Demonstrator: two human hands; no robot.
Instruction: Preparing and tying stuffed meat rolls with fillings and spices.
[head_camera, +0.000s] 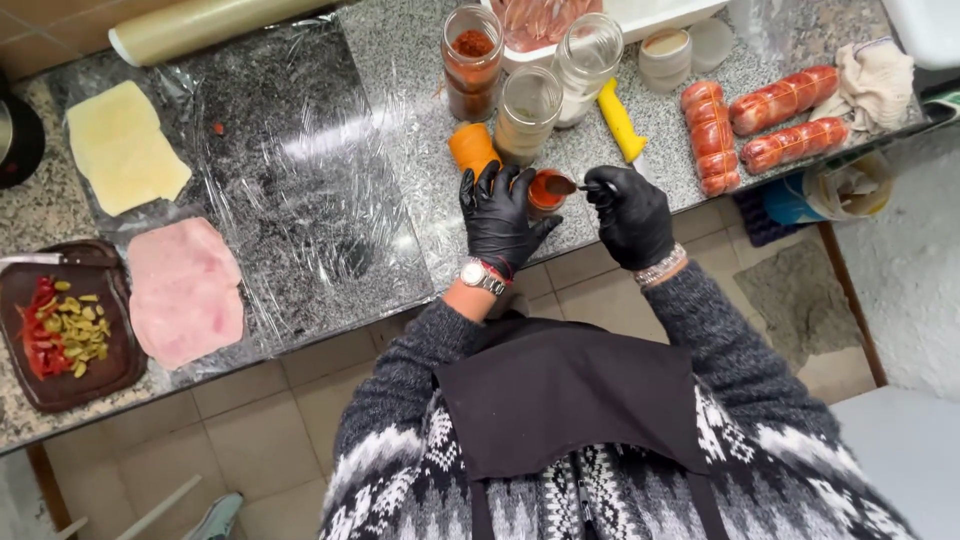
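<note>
At the front edge of the speckled grey stone desk (400, 60), a small round jar of orange-red spice (545, 192) sits in the left hand (500, 215). That hand wears a black glove, and its grip is closed around the jar. The right hand (632, 215), also in a black glove, pinches a small metal spoon (568, 185) with red powder on it, just above the jar's mouth. Just behind the jar lies an orange lid (472, 147). Three taller glass jars (530, 85) stand near it, beside a yellow knife handle (620, 120). Tied red sausages (760, 125) lie to the right. Far left, clear plastic wrap (300, 170) covers the desk, with pink ham slices (185, 290) and pale cheese slices (125, 145).
</note>
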